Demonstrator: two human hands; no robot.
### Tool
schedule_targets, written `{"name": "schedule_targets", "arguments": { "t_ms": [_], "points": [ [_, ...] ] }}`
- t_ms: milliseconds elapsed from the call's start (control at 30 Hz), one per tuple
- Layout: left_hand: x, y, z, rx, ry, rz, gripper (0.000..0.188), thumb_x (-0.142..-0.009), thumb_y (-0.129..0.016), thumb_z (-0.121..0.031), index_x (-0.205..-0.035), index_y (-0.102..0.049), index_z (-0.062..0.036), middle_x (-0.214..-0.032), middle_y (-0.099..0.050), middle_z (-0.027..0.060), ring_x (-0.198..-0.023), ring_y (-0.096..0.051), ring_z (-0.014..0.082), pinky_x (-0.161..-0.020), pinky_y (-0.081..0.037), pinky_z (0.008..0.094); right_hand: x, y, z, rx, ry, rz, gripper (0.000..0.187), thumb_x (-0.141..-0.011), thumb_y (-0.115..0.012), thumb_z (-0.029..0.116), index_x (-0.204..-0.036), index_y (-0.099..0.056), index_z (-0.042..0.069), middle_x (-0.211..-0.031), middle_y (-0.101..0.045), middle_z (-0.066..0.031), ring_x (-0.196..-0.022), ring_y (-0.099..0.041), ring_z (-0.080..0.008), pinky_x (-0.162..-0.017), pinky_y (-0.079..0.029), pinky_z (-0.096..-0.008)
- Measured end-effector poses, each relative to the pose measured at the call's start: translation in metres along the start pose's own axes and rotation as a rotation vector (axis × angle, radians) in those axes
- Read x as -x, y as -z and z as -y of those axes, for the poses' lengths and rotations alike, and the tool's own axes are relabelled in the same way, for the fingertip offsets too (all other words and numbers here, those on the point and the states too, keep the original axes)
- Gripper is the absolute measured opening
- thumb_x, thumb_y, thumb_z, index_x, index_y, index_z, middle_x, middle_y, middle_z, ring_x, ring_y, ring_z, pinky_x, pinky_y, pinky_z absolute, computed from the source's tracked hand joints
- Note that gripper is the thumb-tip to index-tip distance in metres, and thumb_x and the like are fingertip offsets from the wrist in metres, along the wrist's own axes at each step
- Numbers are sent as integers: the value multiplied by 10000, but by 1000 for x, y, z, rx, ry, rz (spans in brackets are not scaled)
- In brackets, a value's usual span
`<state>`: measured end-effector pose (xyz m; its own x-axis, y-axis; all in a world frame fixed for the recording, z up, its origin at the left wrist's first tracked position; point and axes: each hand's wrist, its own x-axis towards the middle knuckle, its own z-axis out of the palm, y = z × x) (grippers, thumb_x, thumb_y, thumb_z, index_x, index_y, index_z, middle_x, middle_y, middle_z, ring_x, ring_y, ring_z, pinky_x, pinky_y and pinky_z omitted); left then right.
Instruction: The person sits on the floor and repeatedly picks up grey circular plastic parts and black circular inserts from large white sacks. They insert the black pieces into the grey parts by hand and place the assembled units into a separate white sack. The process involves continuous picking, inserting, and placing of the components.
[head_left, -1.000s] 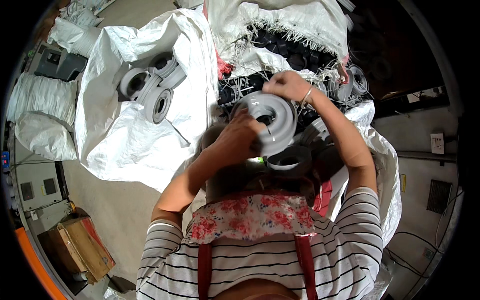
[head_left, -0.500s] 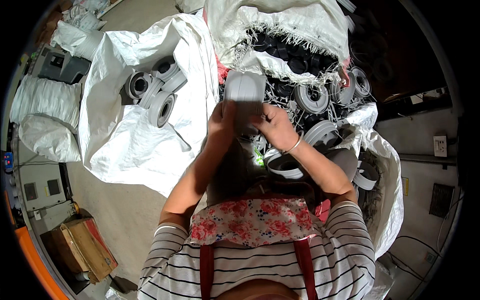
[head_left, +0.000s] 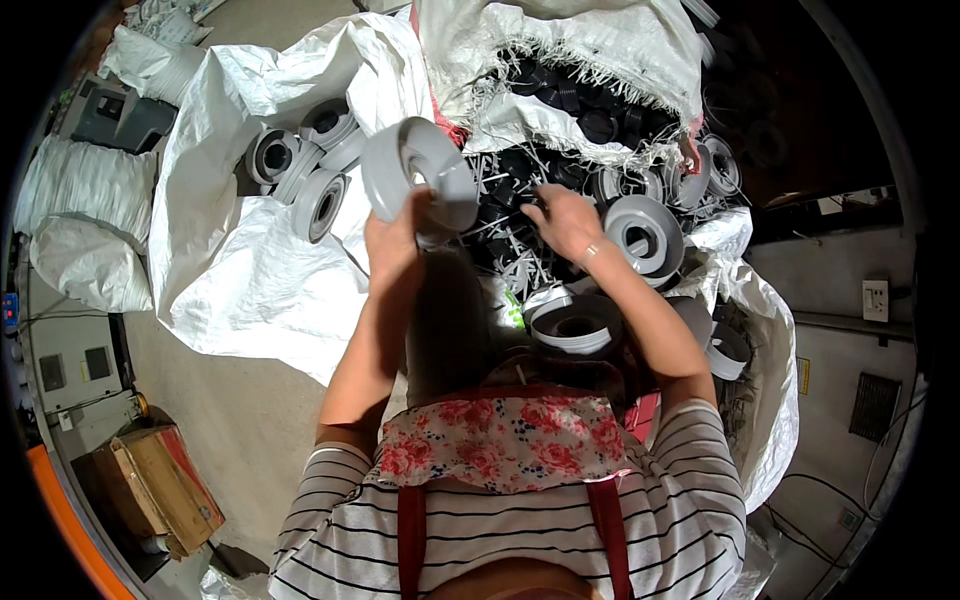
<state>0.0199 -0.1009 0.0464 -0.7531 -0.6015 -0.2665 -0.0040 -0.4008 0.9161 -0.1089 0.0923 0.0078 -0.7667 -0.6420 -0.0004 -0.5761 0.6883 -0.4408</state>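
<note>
Raised toward the white sack, my left hand (head_left: pixel 397 240) grips a round grey plastic flanged ring (head_left: pixel 388 170) by its edge. The ring is tilted, so its hollow middle shows, and it is slightly blurred. To the right, my right hand (head_left: pixel 568 225) is apart from the ring, over black pieces and thin pale plastic strips (head_left: pixel 520 255). Its fingers are pinched together; a small dark bit shows at the fingertips, too small to name. Several similar grey rings (head_left: pixel 640 238) lie just right of this hand, and another ring (head_left: pixel 575 325) sits nearer my lap.
At left, an opened white woven sack (head_left: pixel 260 290) holds several grey rings (head_left: pixel 322 205). Another frayed sack (head_left: pixel 600 35) at the far side holds black round parts (head_left: pixel 598 125). A third sack (head_left: pixel 770 400) stands at right. A cardboard box (head_left: pixel 165 490) sits at lower left.
My left hand has carried the ring to the left and turned it, so its hollow middle now shows. My right hand has come away from it, slightly to the right.
</note>
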Motion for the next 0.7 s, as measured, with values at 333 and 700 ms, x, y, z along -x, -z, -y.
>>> {"name": "schedule_targets", "arguments": {
  "t_ms": [333,700],
  "points": [
    [12,-2,18,200,58,90,287,-803,-706,-150,-1014,-595,9,-896,-634,64,-791,-602,143,-724,-479,275,-86,-95,-42,402,213,-37,195,-797,-545,61,-970,-533,-28,-926,-605,-221,-846,-628,-355,-747,-526,-405],
    [22,-15,30,276,243,343,249,-879,-535,-59,-1102,-570,47,-1033,-633,130,-929,-625,211,-804,-495,322,-23,24,28,-192,321,-175,341,-844,-591,318,-877,-573,-20,-948,-563,-249,-865,-564,-415,-733,-469,-446]
  ]
}}
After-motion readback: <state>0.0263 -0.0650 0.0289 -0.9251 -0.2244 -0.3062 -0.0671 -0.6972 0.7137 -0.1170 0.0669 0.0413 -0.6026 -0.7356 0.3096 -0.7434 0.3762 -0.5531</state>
